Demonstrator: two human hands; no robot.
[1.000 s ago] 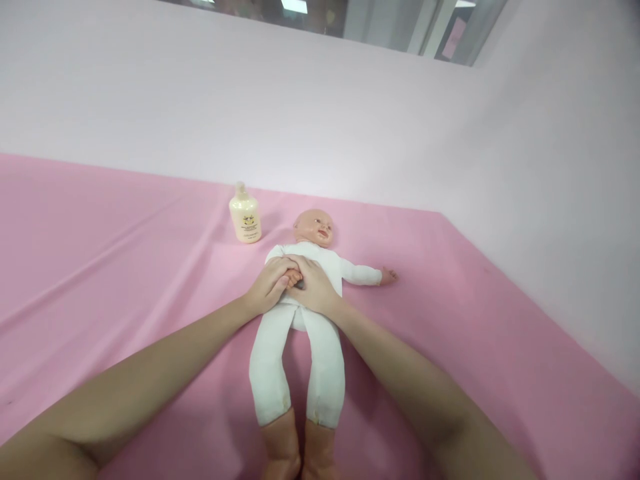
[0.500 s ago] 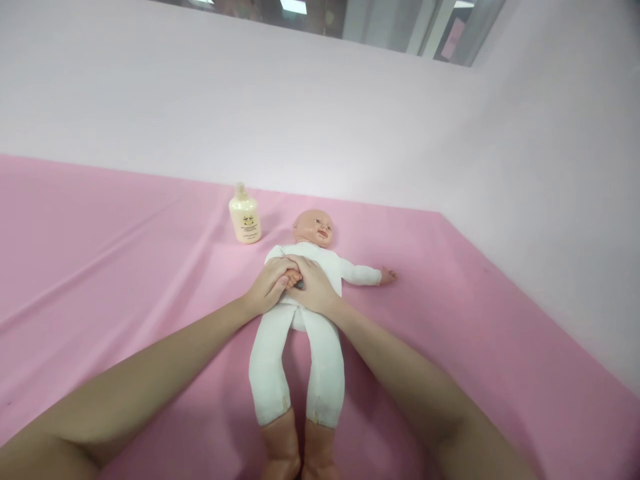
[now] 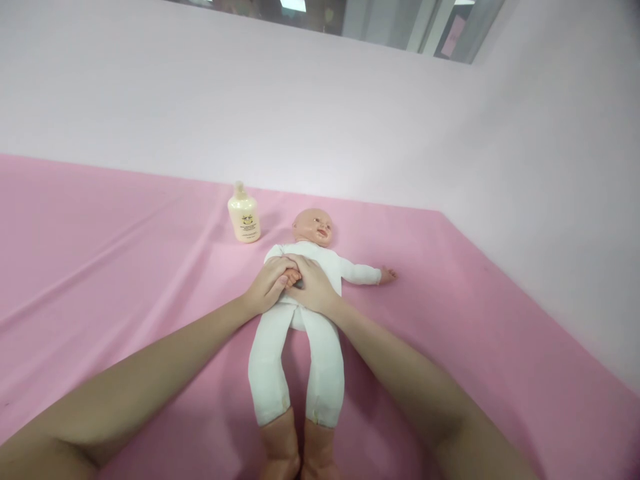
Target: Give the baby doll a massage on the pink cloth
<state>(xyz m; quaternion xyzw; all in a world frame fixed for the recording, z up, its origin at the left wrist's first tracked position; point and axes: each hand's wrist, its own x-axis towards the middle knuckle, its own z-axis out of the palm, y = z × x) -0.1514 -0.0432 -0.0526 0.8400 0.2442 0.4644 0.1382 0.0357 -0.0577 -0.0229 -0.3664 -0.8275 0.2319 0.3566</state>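
Note:
A baby doll [image 3: 325, 360] in a white cloth body suit lies on its back, its head turned to the right. My left hand [image 3: 265, 288] is closed round the doll's bent arm, with the thumb by the doll's small hand [image 3: 291, 276]. From the other side my right hand [image 3: 315, 287] curls over the same arm and hand, above the doll's belly. The fingers of both my hands meet and partly hide the doll's forearm. Its other arm [image 3: 363, 273] stretches out to the right, untouched.
A pale yellow pump bottle [image 3: 245, 217] stands upright to the left of the doll's head. Everything rests on a pink sheet [image 3: 150, 267] with some creases. A white wall [image 3: 300, 120] rises behind it, with a window [image 3: 380, 23] at the top.

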